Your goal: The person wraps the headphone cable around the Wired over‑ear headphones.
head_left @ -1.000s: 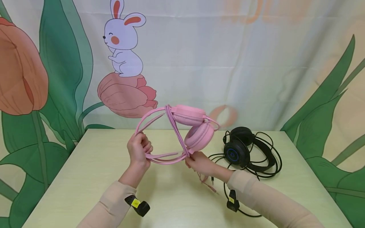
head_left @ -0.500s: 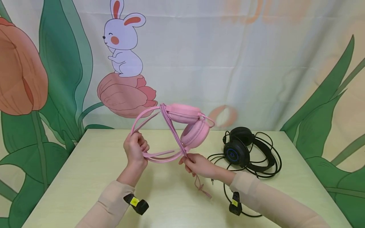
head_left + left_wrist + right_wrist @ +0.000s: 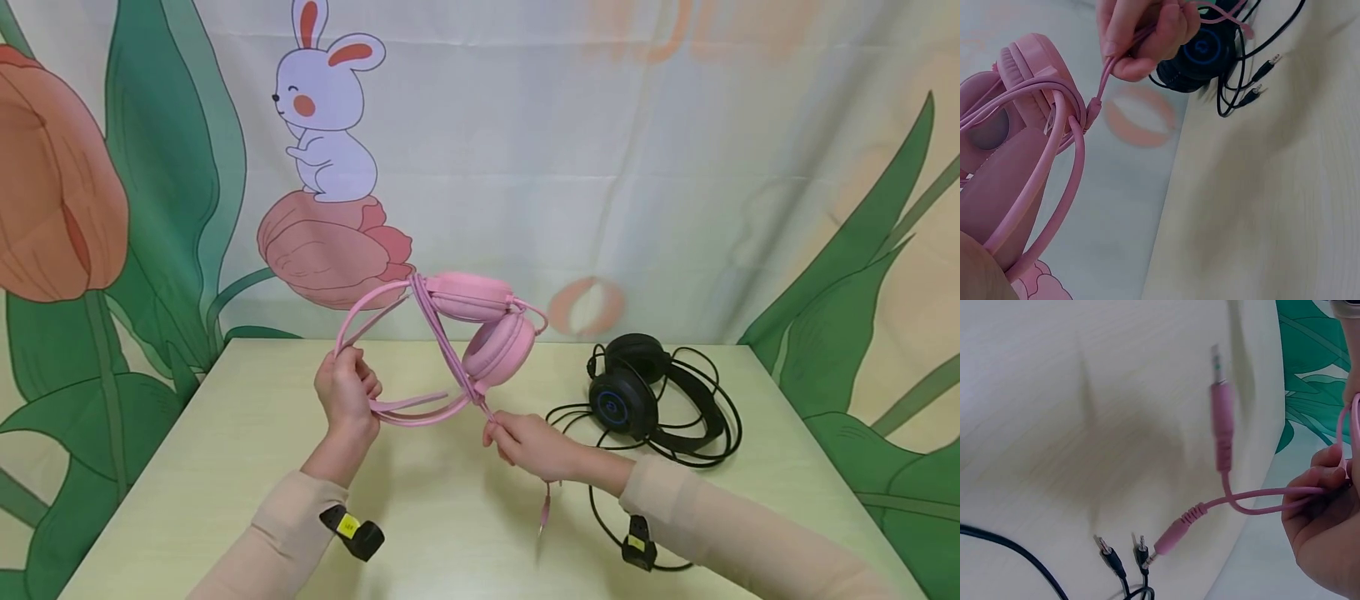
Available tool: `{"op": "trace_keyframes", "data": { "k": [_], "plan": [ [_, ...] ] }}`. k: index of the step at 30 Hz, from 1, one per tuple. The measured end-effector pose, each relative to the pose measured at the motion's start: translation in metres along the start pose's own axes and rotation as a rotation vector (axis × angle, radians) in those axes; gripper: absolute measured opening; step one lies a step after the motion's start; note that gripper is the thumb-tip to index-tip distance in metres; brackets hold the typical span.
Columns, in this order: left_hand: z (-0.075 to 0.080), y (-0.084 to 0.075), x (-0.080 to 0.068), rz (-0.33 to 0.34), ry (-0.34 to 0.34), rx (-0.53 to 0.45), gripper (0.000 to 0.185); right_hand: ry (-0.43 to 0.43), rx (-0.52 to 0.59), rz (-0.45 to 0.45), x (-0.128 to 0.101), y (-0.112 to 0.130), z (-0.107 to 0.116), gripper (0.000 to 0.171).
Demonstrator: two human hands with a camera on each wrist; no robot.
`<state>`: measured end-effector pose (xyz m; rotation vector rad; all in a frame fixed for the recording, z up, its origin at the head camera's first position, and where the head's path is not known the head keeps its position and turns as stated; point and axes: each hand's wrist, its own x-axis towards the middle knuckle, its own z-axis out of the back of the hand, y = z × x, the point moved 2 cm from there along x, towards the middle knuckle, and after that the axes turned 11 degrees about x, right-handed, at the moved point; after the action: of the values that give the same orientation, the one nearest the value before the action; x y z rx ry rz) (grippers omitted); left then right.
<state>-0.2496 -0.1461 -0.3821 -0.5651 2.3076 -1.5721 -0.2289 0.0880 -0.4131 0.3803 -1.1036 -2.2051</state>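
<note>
Pink headset [image 3: 465, 333] held above desk [image 3: 225, 467], left of black headset [image 3: 645, 392]. I see left hand [image 3: 347, 398] gripping headband to steady it; right hand [image 3: 528, 442] pinching pink cable [image 3: 1254, 503] taut, plugs [image 3: 1222, 422] dangling.

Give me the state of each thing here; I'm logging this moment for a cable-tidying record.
Pink headset: held up off the table, its cable wound round the band.
Pink cable end: loose, two plugs dangling free.
Black headset: lying on the table, cable loosely coiled, plugs unplugged.
Left hand: grips the pink band.
Right hand: pinches the pink cable.
</note>
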Motion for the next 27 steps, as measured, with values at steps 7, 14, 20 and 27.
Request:
{"op": "trace_keyframes", "data": {
  "k": [7,14,20,27],
  "plan": [
    [0.001,0.001,0.002,-0.012,-0.023,0.052,0.014,0.038,-0.154,0.081,-0.002,0.007,0.009,0.022],
    [0.002,0.005,0.003,-0.024,-0.060,0.110,0.010,0.063,-0.353,0.179,-0.007,0.020,0.018,0.014],
    [0.004,0.012,0.003,0.004,-0.078,0.153,0.007,0.105,-0.435,0.230,-0.008,0.027,0.027,0.013],
    [0.004,0.015,-0.001,0.064,-0.046,0.217,0.006,0.088,-0.679,0.304,-0.008,0.045,0.035,0.012]
  ]
}}
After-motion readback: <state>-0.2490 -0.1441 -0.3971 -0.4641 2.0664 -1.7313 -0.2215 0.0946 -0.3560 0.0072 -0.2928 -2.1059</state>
